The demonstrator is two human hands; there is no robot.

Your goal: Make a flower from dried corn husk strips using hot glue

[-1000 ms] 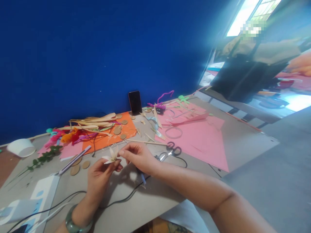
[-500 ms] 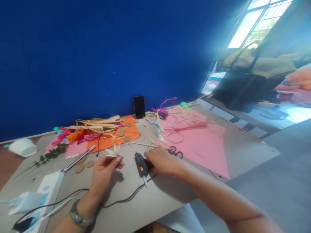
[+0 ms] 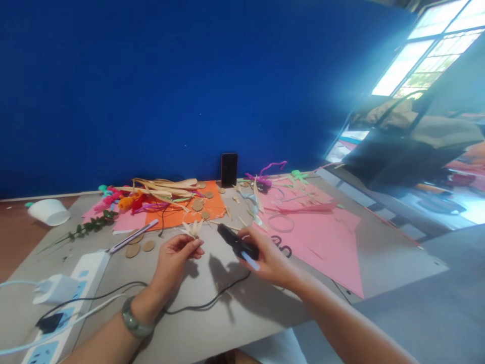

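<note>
My left hand (image 3: 176,260) pinches a small pale flower (image 3: 194,230) with pointed petals, which looks made of dried husk. A black hot glue gun (image 3: 235,241) is in my right hand (image 3: 267,255), lifted off the table with its nozzle toward the flower. A whitish glue stick (image 3: 250,261) sticks out of its back end. Its black cord (image 3: 204,306) runs left across the table. Just beyond my right hand lie black-handled scissors (image 3: 282,246), partly hidden by it.
At left stand a white power strip (image 3: 89,273) with plugs and a white cup (image 3: 51,211). Wooden discs (image 3: 132,250), a green sprig (image 3: 89,226), husk strips (image 3: 166,188), orange paper (image 3: 182,216) and pink paper (image 3: 322,242) lie about. A phone (image 3: 229,170) leans against the blue wall.
My right hand has picked up the glue gun from the table and turned its nozzle toward the left. The left hand still holds the flower. The camera view has shifted slightly.
</note>
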